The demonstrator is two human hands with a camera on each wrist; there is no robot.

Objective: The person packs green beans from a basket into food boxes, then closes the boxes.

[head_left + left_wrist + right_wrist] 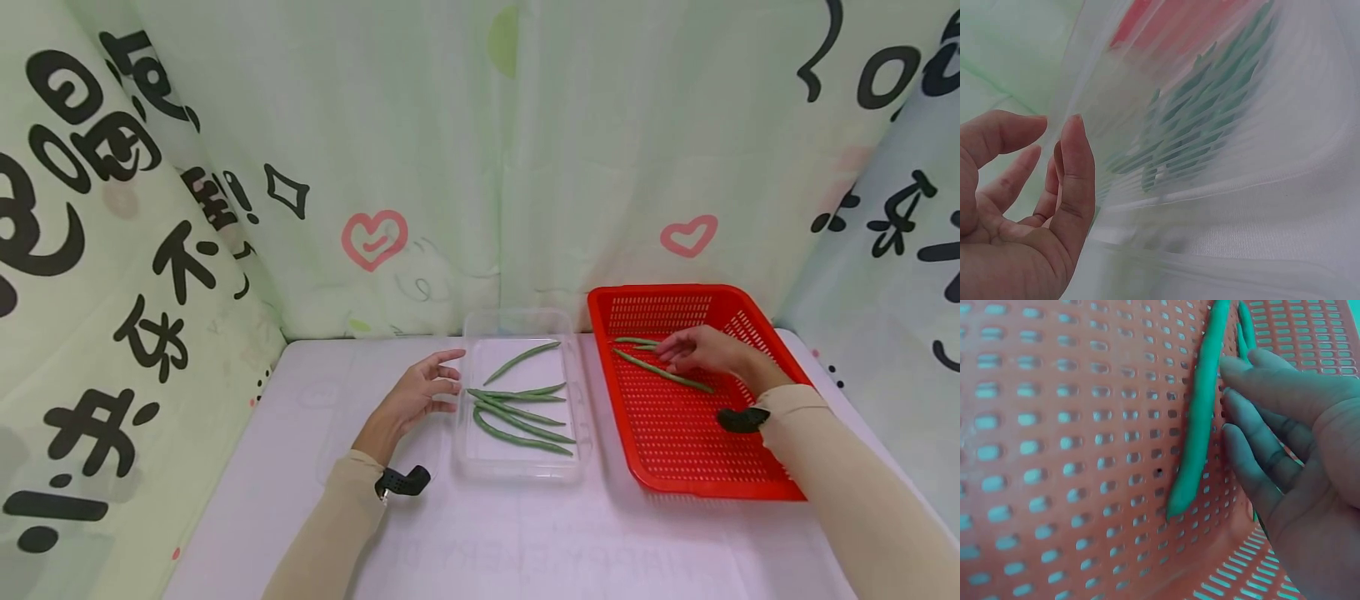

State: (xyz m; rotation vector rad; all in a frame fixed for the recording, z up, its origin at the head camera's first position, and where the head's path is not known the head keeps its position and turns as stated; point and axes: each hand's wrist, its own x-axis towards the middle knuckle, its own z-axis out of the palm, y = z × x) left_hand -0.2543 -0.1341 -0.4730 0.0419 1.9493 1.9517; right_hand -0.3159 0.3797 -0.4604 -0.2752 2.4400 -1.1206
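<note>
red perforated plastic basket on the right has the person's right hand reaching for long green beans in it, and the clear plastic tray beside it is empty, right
Not quite: the clear plastic tray is not empty. The head view shows several long green beans lying in it. The rest holds: the right hand reaches for beans in the red perforated plastic basket.

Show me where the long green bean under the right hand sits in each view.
Head: long green bean lies slanted in the red perforated plastic basket, by the right hand.
Left wrist: not in it.
Right wrist: bean runs top to centre, beside the fingertips.
Shared landmark: the basket's slotted floor.
</note>
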